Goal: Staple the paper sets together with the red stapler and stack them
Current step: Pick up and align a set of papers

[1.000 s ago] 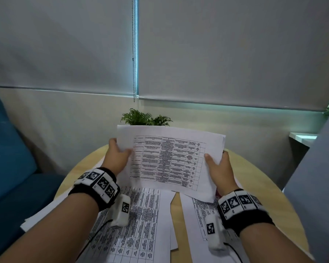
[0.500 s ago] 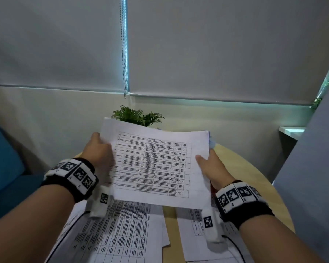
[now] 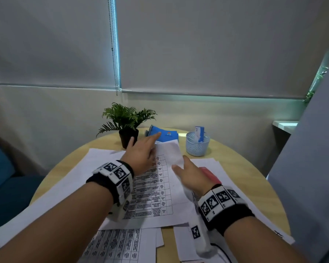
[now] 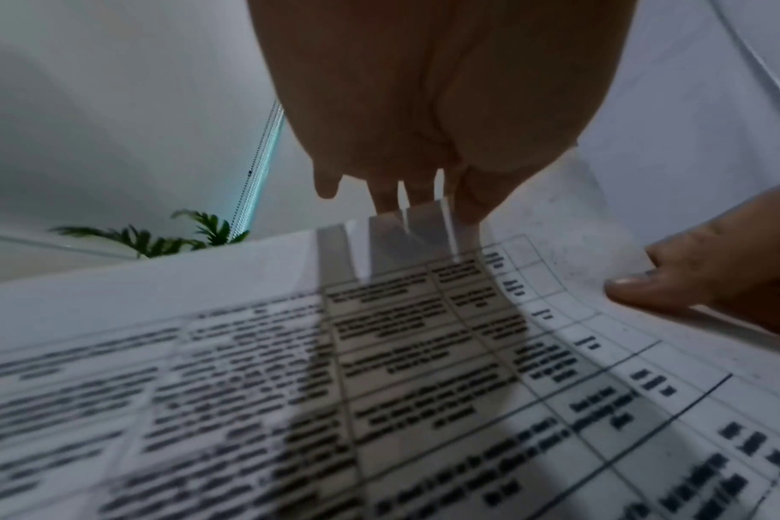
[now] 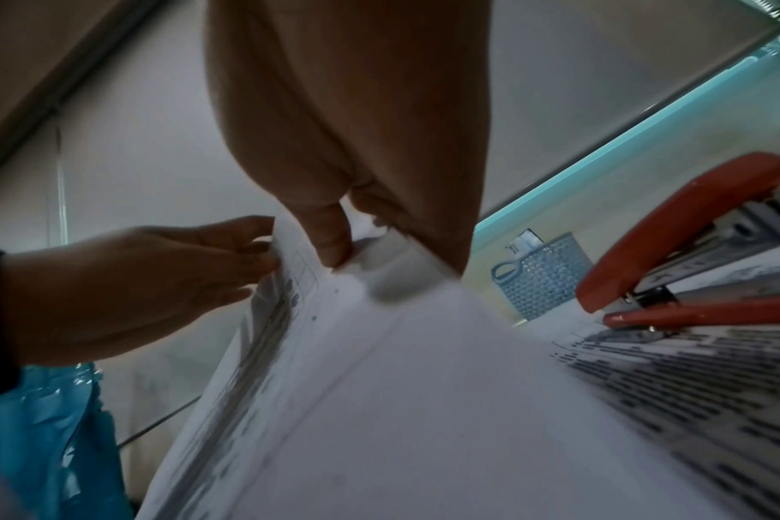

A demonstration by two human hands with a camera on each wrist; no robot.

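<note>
While the head view hides the right hand's [image 3: 191, 176] fingers, the right wrist view shows thumb [image 5: 330, 235] and fingers pinching the printed paper set's [image 3: 160, 188] raised corner on the round table [image 3: 241, 168]. The left hand [image 3: 141, 152] lies flat, fingers straight, on it. The red stapler [image 5: 691, 239] sits just right.

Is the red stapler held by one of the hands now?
No, the red stapler lies on the papers beside the right hand, untouched.

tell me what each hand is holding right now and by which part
The right hand pinches the paper set at its far right corner, curling it up. The left hand rests straight fingers on the far edge and grips nothing.
</note>
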